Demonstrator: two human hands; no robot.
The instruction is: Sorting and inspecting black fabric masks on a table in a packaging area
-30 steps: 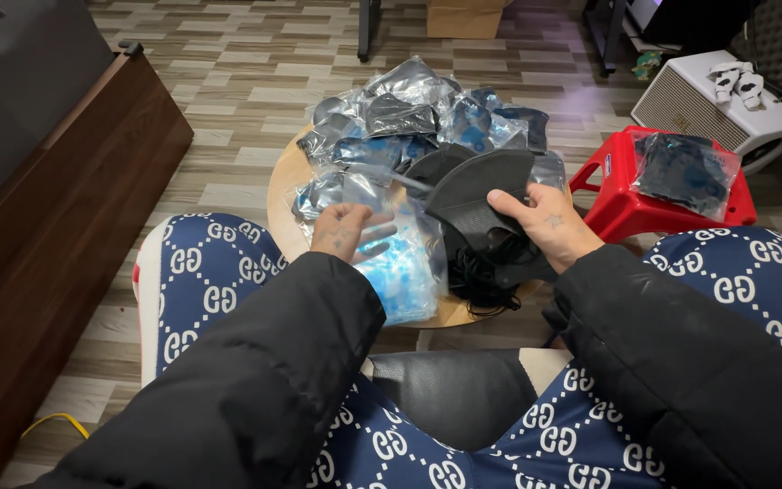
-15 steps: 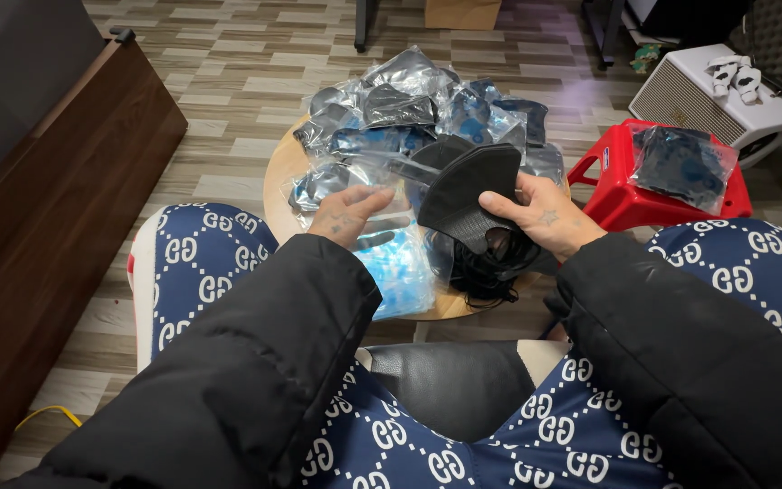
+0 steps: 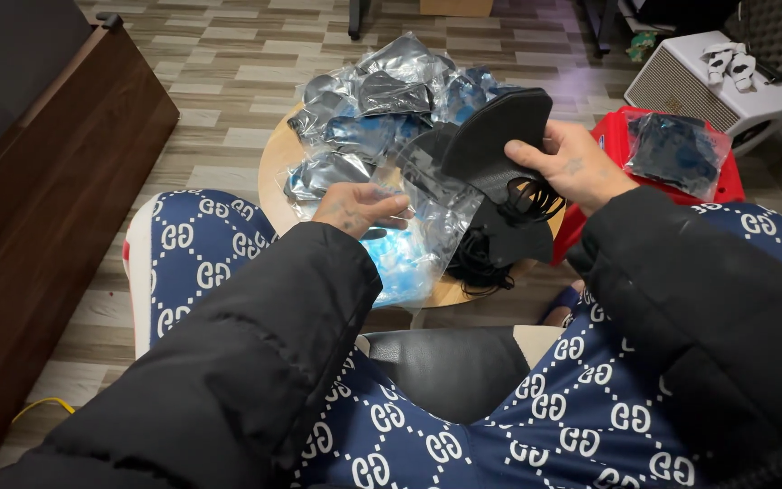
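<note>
Head view, looking down over two black sleeves and blue patterned trousers. At centre right of the frame, the right hand is closed on a stack of black masks, thumb on the near face, fingers behind; the stack is raised and tilted above the table, its ear loops dangling below the hand. At centre, the left hand pinches the rim of a clear bag, which hangs open just beside and below the masks; blue masks show through its lower part. The hands are apart, each clamped on its own item. Behind them, a round wooden table bears a heap of filled bags. At upper right, a red stool carries another bag, beside a white heater. A dark cabinet fills the left edge.
</note>
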